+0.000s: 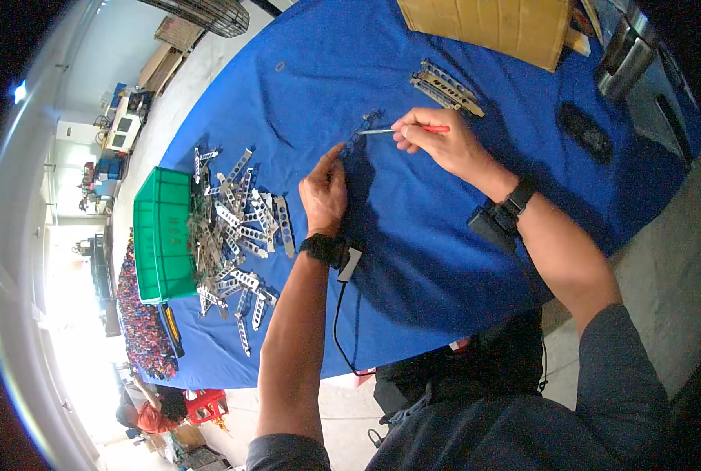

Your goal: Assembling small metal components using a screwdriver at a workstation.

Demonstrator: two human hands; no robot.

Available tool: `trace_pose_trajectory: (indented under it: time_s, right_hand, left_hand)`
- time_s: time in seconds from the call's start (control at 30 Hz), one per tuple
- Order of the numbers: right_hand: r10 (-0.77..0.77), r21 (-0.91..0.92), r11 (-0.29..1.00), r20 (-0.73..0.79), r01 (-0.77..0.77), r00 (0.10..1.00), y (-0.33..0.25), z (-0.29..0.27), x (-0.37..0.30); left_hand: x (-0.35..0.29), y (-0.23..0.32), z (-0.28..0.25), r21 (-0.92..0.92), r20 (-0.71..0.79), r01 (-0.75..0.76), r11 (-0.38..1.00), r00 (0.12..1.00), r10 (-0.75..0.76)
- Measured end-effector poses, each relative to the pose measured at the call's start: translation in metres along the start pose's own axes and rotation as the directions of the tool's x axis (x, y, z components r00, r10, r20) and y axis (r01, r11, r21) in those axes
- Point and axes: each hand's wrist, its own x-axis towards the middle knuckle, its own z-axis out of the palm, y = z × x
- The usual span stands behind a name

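Note:
My right hand is closed around a slim screwdriver with a red handle and a thin metal shaft pointing left. The shaft's tip meets a scatter of small dark pieces on the blue cloth, too small to name. From the other side, my left hand reaches in with its index finger stretched out, the fingertip at those pieces and the other fingers curled. Left of that hand lies a loose heap of silvery perforated metal strips. Beyond my right hand, more such strips sit in a neat stack.
A green plastic crate stands at the table's left, by a mass of small multicoloured pieces. A cardboard box is at the far edge, with a dark phone-like object at right. A cable runs beside my left forearm. Another person sits lower left.

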Motion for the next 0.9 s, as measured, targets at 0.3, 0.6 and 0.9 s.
trace_pose_trajectory:
  time_s: [0.3,0.6,0.9]
  right_hand:
    - [-0.019,-0.053,0.998,-0.034,0.017,0.999,0.0003,0.0044,-0.0011]
    - [0.021,-0.034,0.999,-0.045,-0.022,0.999,-0.0022,0.0018,-0.0012]
    - [-0.036,-0.031,0.999,-0.041,0.035,0.999,0.0022,0.0058,-0.0015]
  left_hand:
    - [-0.0012,0.0011,0.0000,0.050,-0.005,0.017,0.999,1.000,-0.017]
    - [-0.0025,-0.0031,0.0013,0.012,-0.008,0.018,1.000,1.000,-0.018]
    - [-0.0002,-0.0022,0.0018,-0.042,-0.023,-0.029,0.999,0.999,0.028]
